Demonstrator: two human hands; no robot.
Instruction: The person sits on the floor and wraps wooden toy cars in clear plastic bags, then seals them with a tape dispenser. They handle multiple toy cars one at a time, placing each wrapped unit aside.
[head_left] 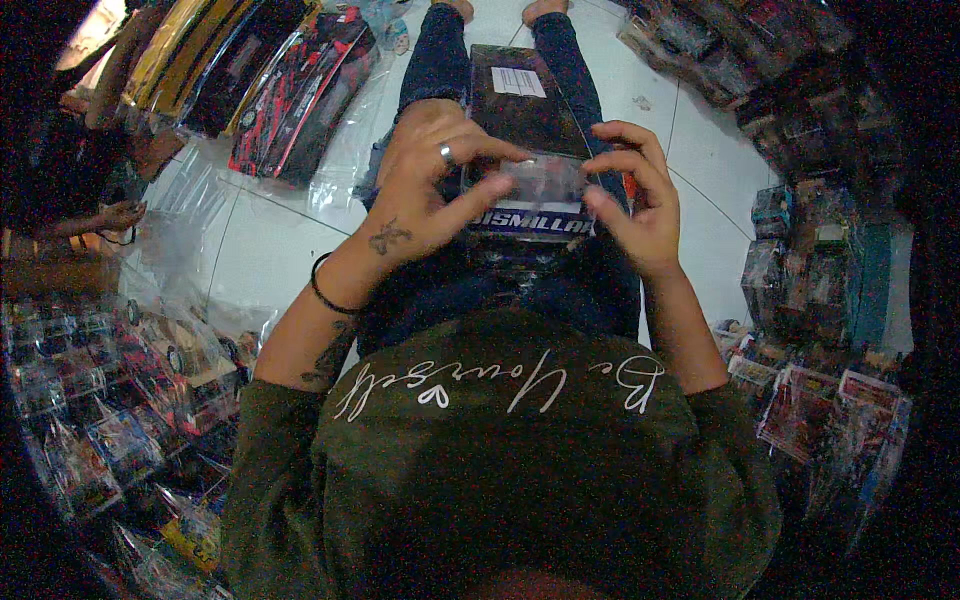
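A dark toy truck (525,112), long and boxy with a white label on top, lies lengthwise between my legs. Across its near end runs a blue strip (535,222) with pale lettering. Just above that strip is a clear, glossy plastic piece (545,178). My left hand (440,180), wearing a ring, has its forefinger and thumb at the piece's left edge. At the right edge, my right hand (640,195) curves its thumb and fingertips in against it. Whether the piece is loose or part of the truck I cannot make out.
Plastic-wrapped toy trucks (295,105) lie at the far left. More wrapped toys (110,430) crowd the near left, and packaged ones (800,250) line the right. Another person's hand (122,216) shows at the left edge. White floor tiles (285,230) show between the piles.
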